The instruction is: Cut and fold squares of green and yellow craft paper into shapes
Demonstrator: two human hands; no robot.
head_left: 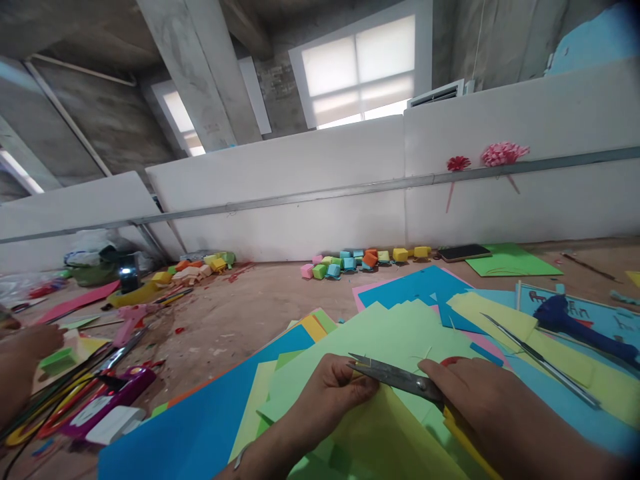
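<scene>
My right hand [480,400] is wrapped round the yellow and red handles of a pair of scissors [407,380]. Their blades point left and lie across the top of a yellow sheet of paper [395,433]. My left hand [333,397] pinches that sheet's upper edge between thumb and fingers, right at the blade tips. Thin paper slivers stick up beside the blades. Underneath spread light green sheets [395,330], with a large blue sheet [200,413] to the left. The lower part of the yellow sheet runs out of view.
Metal tweezers [550,367] and a dark blue glue gun [580,327] lie on papers at right. Small coloured paper cubes [350,262] line the white partition [300,227]. At left, another person's hand [43,343] is near a pink glue gun [131,323] and a purple device [107,403].
</scene>
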